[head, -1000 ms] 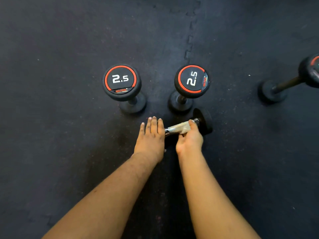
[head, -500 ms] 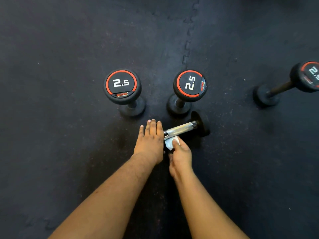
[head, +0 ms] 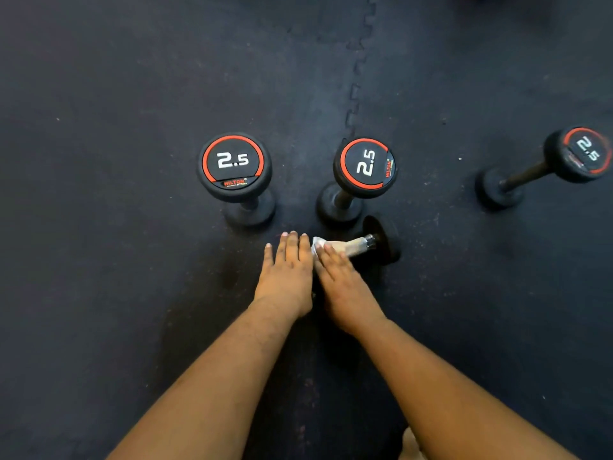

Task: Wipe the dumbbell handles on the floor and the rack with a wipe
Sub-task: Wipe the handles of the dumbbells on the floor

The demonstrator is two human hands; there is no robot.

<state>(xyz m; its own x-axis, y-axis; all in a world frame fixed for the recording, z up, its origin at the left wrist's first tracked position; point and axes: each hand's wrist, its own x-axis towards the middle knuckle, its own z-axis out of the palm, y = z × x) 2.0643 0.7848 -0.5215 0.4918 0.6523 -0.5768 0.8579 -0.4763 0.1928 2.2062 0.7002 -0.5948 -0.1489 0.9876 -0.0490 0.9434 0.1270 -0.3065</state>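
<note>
A small dumbbell [head: 379,240] lies on its side on the black rubber floor just in front of me. A white wipe [head: 338,245] is draped over its chrome handle. My right hand [head: 345,280] lies with straight fingers pressing the wipe's left end onto the handle. Flat beside it, fingers straight, my left hand [head: 287,270] rests over the dumbbell's left head, which is hidden under it. Both hands touch side by side.
Two 2.5 dumbbells stand on end just behind the hands, one at left [head: 234,166] and one at middle [head: 365,167], the latter close to the lying dumbbell. A third 2.5 dumbbell [head: 577,154] stands at the far right. A jigsaw mat seam [head: 353,91] runs away.
My right hand pulled the wipe off the handle toward me, then came back and now presses it on the handle's left end. My left hand stayed in place.
</note>
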